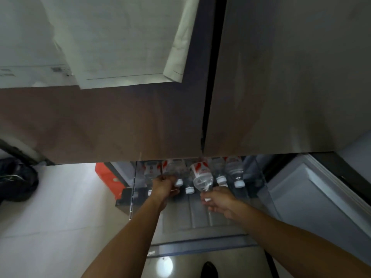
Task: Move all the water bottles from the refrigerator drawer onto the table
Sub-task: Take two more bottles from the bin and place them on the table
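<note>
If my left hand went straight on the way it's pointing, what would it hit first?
Probably the water bottle it grips by the neck; the left hand points along that bottle's body. Depth is hard to judge.

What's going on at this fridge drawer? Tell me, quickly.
A person reaches into the open refrigerator drawer with both hands, one on each of two water bottles. The left hand grips the left bottle near its neck. The right hand grips the tilted bottle at its cap end. The other bottles lie in the drawer. No table is in view.

Water bottles (201, 174) half hidden under refrigerator doors (120, 127).
</note>
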`<state>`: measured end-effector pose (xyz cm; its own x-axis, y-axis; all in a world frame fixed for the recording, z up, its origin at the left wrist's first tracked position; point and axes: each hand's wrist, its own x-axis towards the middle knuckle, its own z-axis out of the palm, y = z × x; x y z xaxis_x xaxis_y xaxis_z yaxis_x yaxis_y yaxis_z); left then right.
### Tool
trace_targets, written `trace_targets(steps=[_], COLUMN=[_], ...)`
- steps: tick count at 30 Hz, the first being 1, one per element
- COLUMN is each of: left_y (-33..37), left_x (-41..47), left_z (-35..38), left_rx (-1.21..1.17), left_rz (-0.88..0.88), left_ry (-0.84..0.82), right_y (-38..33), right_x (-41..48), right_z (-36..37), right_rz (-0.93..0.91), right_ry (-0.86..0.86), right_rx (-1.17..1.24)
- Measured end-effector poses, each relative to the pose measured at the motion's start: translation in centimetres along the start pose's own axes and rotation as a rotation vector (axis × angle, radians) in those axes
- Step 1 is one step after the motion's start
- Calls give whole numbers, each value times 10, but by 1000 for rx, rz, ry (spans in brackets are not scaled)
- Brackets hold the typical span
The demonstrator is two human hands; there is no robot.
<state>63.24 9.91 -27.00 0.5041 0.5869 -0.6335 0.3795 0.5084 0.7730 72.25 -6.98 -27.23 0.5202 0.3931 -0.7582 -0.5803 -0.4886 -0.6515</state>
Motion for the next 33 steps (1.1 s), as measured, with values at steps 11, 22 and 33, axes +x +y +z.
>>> trace_targets(steps=[11, 22, 33], left_y=[18, 24, 72], left_x=[-26, -82, -165], left_z=[-23, -61, -101], left_rx=[-74, 320, 913], left_rz=[153, 530, 867], left_ry=[111, 239, 215], right_y=[2, -13, -41], right_x=[-5, -54, -167], right_z=[16, 26, -12], right_rz=[-91, -389, -628], right_ry=[72, 345, 580], right_rx=[189, 168, -293])
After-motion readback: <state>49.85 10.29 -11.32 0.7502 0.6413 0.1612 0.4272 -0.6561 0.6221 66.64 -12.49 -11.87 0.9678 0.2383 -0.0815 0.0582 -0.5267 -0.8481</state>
